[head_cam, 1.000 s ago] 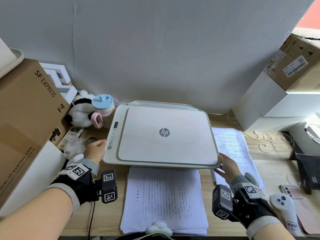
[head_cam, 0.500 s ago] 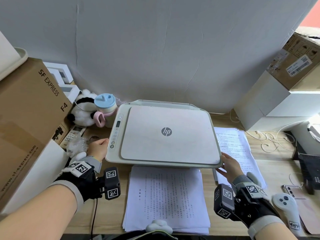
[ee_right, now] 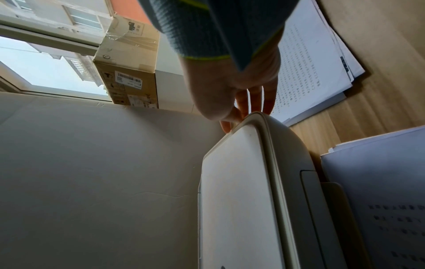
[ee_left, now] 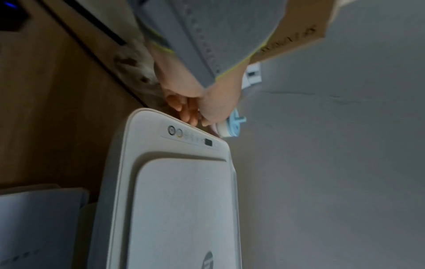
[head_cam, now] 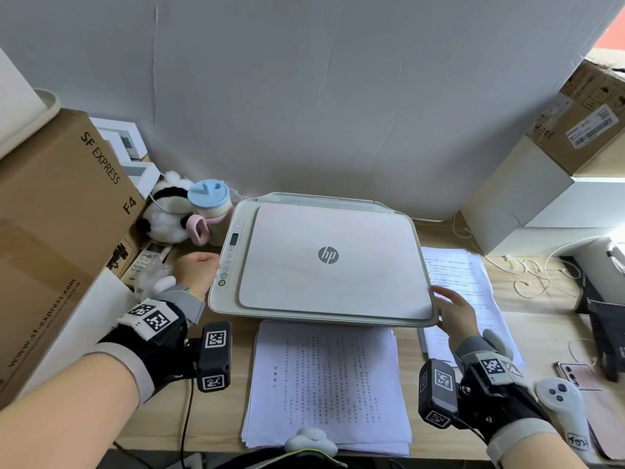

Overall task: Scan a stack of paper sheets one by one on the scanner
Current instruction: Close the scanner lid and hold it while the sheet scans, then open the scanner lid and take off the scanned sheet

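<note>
The white HP scanner (head_cam: 324, 262) sits on the wooden desk with its lid closed. My left hand (head_cam: 196, 269) lies with curled fingers against the scanner's left side, beside the control panel (ee_left: 193, 136), and holds nothing. My right hand (head_cam: 453, 309) touches the front right corner with straight fingers (ee_right: 255, 98), its thumb at the lid's edge. One stack of printed sheets (head_cam: 328, 384) lies in front of the scanner. A second stack (head_cam: 463, 282) lies to its right, partly under my right hand.
A large SF Express carton (head_cam: 57, 231) crowds the left. A panda plush (head_cam: 162, 211), a blue-lidded cup (head_cam: 209, 198) and a remote (head_cam: 148, 258) sit behind my left hand. White and brown boxes (head_cam: 527, 198), cables (head_cam: 534, 275), a controller (head_cam: 561, 404) and a phone (head_cam: 571, 374) fill the right.
Both hands have slid slightly toward the back along the scanner's sides. The lid stays closed and the paper stacks have not moved.
</note>
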